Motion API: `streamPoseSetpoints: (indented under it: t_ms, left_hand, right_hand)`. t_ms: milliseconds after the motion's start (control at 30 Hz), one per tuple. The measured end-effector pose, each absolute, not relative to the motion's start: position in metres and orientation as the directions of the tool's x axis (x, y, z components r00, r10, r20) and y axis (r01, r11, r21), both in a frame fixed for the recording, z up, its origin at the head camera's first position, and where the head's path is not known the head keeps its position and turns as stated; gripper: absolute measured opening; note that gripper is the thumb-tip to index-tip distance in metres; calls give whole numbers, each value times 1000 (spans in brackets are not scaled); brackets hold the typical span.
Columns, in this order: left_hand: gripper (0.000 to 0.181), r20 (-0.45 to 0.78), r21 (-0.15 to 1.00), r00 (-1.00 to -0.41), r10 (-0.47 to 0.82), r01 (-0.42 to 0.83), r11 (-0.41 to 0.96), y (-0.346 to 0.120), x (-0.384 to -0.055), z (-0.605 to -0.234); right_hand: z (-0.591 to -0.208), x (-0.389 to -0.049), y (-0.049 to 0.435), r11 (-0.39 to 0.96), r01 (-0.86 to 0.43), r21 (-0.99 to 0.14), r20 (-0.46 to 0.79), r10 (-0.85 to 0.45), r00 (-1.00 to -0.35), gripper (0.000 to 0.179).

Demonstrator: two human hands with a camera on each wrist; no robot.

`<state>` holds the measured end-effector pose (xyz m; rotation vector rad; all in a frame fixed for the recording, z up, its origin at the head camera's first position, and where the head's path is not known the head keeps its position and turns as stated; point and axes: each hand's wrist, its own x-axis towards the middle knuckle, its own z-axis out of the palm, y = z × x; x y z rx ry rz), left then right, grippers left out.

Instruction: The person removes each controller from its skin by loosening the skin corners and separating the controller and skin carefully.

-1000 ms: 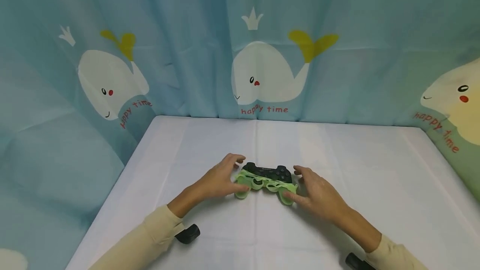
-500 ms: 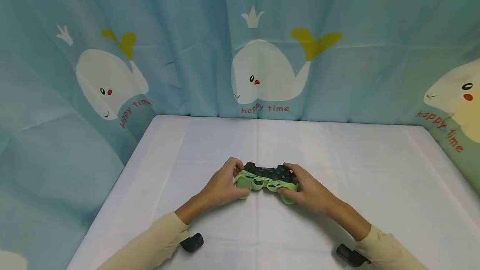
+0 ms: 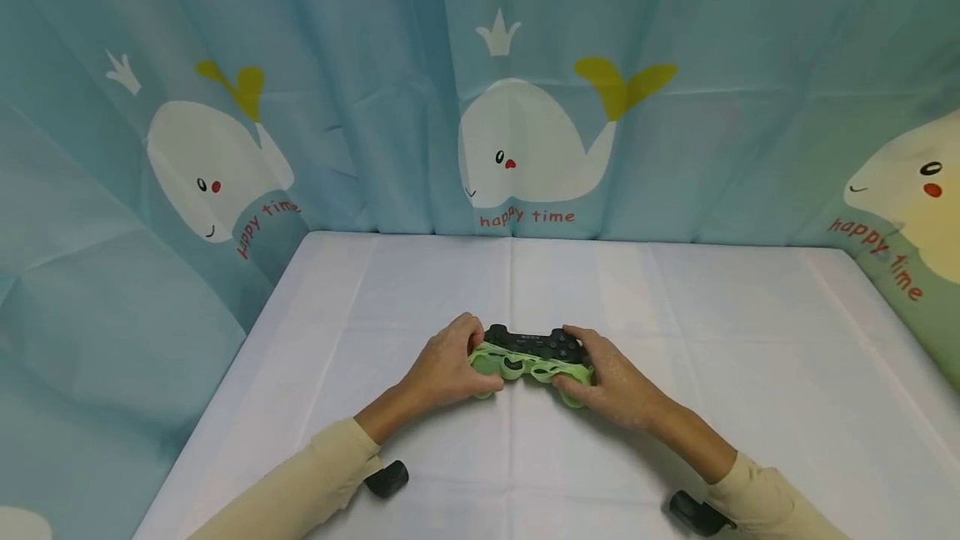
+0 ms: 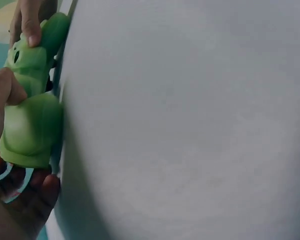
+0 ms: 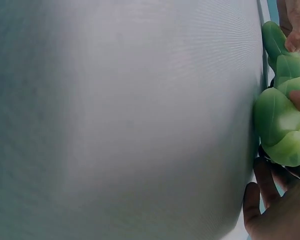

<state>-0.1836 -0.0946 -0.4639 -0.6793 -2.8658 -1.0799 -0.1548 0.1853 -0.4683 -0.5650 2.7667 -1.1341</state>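
Note:
A black game controller point(image 3: 531, 344) lies near the middle of the white table, its lower half inside a soft light-green cover point(image 3: 486, 363). My left hand point(image 3: 445, 365) grips the left end, thumb across the cover's left handle. At the right end, my right hand point(image 3: 617, 382) holds on with fingertips over the far edge and thumb on the near handle. The left wrist view shows the rounded green cover point(image 4: 32, 130) between thumb and curled fingers. In the right wrist view the thumb presses the cover point(image 5: 277, 117), with fingers below it. The controller's underside is hidden.
The white-covered table point(image 3: 420, 282) reaches back to a blue curtain point(image 3: 390, 107) printed with whales. A black wrist device point(image 3: 387, 479) sits by the left sleeve, another black device point(image 3: 697, 513) by the right sleeve.
My right hand has moved left and closed on the controller's right end. The left hand's raised fingers have come down around the left end. The controller stays almost in place.

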Motion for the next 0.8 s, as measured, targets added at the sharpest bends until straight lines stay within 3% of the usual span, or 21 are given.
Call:
streamPoseSetpoints:
  t_ms: [133,233,367,600,800]
  left_hand:
    - [55,174,643,-921,349,374,668,-95,-172,-467]
    - [61,246,588,-891,382,450,672,-95,-163,-467]
    - [48,337,515,-848,409,529,674,-94,-157,-464]
    - [32,353,547,-862,365,506,667,-95,-159,-462]
    - [27,413,499,-821,394,566,656,-96,-163,-467]
  right_hand:
    - [-469,-155,184,658,-308,-687,58,-374,-926,79]
    - [-468,-155,183,666,-302,-682,50,-369,-928,79]
    - [-469,-154,184,675,-293,-678,48,-357,-933,79]
    - [-470,-153,184,667,-288,-687,44,-357,-933,80]
    - [-471,-154,183,671,-278,-688,39,-349,-936,81]
